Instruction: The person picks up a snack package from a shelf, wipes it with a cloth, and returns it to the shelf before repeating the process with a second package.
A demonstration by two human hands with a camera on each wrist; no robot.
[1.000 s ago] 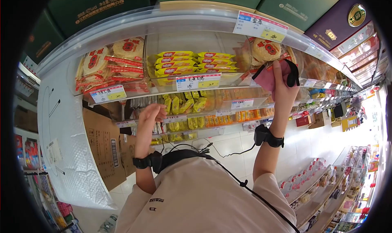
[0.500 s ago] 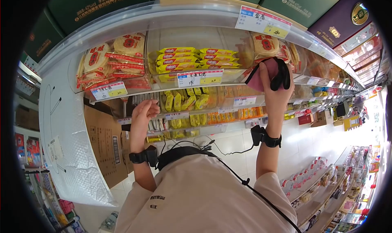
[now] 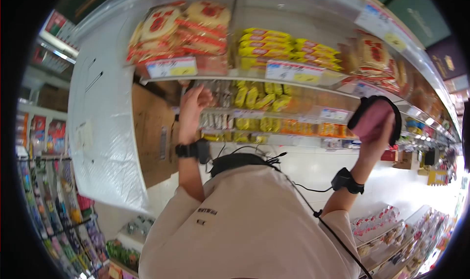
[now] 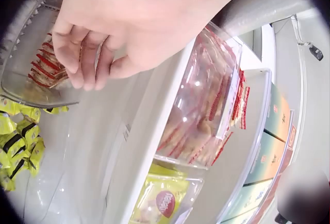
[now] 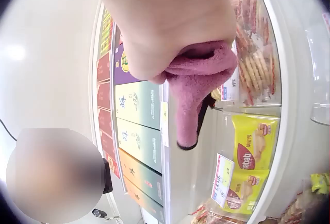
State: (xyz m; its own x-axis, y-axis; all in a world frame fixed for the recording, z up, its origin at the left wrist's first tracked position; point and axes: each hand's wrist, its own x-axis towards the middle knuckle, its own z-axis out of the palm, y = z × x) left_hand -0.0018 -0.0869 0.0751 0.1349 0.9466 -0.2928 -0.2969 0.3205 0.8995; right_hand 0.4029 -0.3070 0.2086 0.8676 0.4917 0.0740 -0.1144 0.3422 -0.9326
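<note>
My right hand (image 3: 376, 147) grips a pink plush cloth (image 3: 370, 118) with black edging, in front of the shelf edge at the right. In the right wrist view the cloth (image 5: 198, 79) is bunched in the hand and a folded end hangs down. My left hand (image 3: 195, 105) holds nothing, its fingers loosely bent, close to the left end of the lower shelf. Above it sits a clear bin of round crackers (image 3: 164, 27) in red-and-clear wrappers. Stacked yellow wafer packs (image 3: 267, 44) lie in the middle bin, and more wrapped crackers (image 3: 374, 54) stand right of them.
Price labels (image 3: 293, 72) line the shelf fronts. Small yellow packets (image 3: 252, 98) fill the shelf below. A white wrapped panel (image 3: 105, 122) and a brown carton (image 3: 155, 132) stand at the left. Boxes (image 5: 136, 105) line a shelf in the right wrist view.
The head view has swung, shifting the shelves rightward. My right hand has come down from the right cracker bin, cloth still held. My left hand has moved left along the lower shelf, away from the yellow packets.
</note>
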